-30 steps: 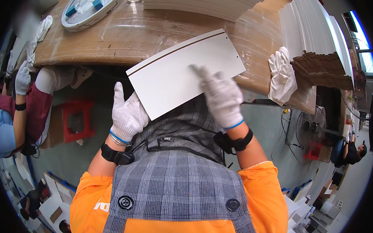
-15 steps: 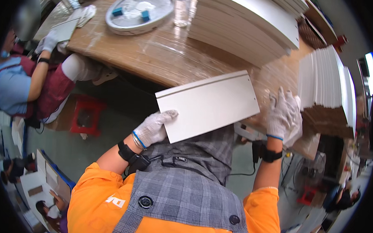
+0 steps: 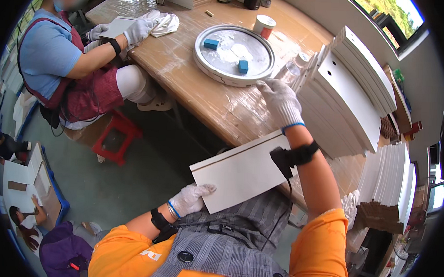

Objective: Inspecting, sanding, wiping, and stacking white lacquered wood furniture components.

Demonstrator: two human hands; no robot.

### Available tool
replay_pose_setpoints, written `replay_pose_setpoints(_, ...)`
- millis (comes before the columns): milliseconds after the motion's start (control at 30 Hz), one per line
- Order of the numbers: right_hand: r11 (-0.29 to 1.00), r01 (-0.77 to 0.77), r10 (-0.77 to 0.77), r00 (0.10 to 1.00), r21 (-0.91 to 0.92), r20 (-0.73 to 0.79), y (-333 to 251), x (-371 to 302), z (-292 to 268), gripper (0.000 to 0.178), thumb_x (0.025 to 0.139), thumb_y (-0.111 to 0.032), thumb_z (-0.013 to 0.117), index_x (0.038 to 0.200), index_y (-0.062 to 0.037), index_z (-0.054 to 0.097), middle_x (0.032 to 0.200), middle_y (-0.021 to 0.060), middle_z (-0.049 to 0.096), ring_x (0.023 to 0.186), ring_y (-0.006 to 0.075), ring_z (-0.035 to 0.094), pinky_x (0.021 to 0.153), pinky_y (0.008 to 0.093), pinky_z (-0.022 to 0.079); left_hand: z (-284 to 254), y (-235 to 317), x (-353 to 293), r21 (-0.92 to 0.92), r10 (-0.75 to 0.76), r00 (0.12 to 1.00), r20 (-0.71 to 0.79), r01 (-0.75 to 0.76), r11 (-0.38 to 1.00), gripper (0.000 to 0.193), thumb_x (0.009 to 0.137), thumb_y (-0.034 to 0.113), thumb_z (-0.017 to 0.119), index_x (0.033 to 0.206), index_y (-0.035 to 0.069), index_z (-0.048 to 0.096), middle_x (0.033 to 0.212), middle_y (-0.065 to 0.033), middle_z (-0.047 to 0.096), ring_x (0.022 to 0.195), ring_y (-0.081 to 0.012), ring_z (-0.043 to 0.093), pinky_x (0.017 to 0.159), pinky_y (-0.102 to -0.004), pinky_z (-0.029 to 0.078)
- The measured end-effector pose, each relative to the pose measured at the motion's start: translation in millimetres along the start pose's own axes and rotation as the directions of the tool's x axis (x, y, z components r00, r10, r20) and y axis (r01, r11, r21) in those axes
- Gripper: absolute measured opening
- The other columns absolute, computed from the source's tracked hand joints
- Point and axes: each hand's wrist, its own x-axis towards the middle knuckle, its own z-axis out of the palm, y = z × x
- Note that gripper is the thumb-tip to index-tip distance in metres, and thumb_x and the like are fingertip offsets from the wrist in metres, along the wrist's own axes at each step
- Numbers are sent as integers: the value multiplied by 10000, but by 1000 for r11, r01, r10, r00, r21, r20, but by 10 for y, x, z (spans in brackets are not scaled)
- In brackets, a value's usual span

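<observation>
A white board (image 3: 240, 176) with a groove along its far edge rests across my lap, its far edge by the table edge. My left hand (image 3: 190, 199), in a white knit glove, grips the board's near left corner with the thumb on top. My right hand (image 3: 281, 101), gloved the same way, reaches over the table with its fingers stretched towards the near right rim of a round grey tray (image 3: 200, 63); I see nothing in it. White paste is smeared in the tray, where a blue block (image 3: 210, 44) and a second blue block (image 3: 243, 66) lie.
Stacked white boards (image 3: 332, 103) stand right of the tray, with another stack (image 3: 386, 185) nearer me. A white tub (image 3: 264, 26) and a clear cup (image 3: 288, 72) stand by the tray. Left, a seated co-worker (image 3: 54, 57) holds a board; a red stool (image 3: 115, 139) stands below.
My right hand has moved from beside the near board stack, forward and left towards the tray. My left hand keeps its hold on the board. The view has turned, showing more of the left side.
</observation>
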Motion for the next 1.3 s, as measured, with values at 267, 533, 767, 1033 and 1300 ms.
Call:
replay_pose_setpoints(267, 964, -136, 98, 980, -228, -172, -424, 938, 679, 683, 822, -536, 594, 1232, 5, 514, 1203, 204, 573, 1082, 333, 583, 893, 438, 470, -204, 63, -21, -125, -86, 996, -7, 84, 989, 442, 864, 48, 594, 1280, -36, 471, 1205, -138, 583, 1116, -240, 560, 1002, -365, 412)
replay_pose_setpoints(533, 786, 86, -116, 993, 613, 9, 15, 520, 399, 403, 820, -219, 691, 1112, 22, 553, 935, 141, 625, 851, 176, 618, 748, 297, 509, -370, 60, 94, -154, -97, 995, 27, 100, 983, 381, 839, 17, 592, 1213, -29, 537, 1151, -142, 616, 1066, -251, 594, 983, -391, 434)
replay_pose_setpoints(767, 163, -10, -267, 962, 987, 54, 650, -436, -162, 539, 817, -175, 703, 1256, 24, 462, 1092, 150, 589, 885, 193, 594, 747, 322, 504, -350, 144, 30, -184, -85, 996, 0, 84, 979, 433, 856, 2, 549, 1282, 6, 471, 1164, -117, 597, 1074, -233, 579, 984, -387, 434)
replay_pose_setpoints(1033, -3, -98, -78, 992, 995, 98, 1303, -953, -246, 512, 909, -254, 600, 1308, 21, 434, 1062, 121, 577, 849, 139, 557, 719, 261, 469, -250, 144, -89, -137, -61, 987, -146, 41, 990, 443, 866, 113, 496, 1289, -12, 451, 1228, -175, 558, 1130, -331, 558, 993, -476, 439)
replay_pose_setpoints(1300, 745, -164, 194, 981, 646, 25, 1484, -988, -278, 395, 897, -155, 579, 1231, 47, 521, 1066, 118, 602, 904, 146, 577, 772, 249, 495, -364, 65, -64, -142, -8, 989, -144, -13, 990, 455, 923, 152, 501, 1349, 29, 398, 1272, -145, 524, 1152, -292, 539, 993, -458, 440)
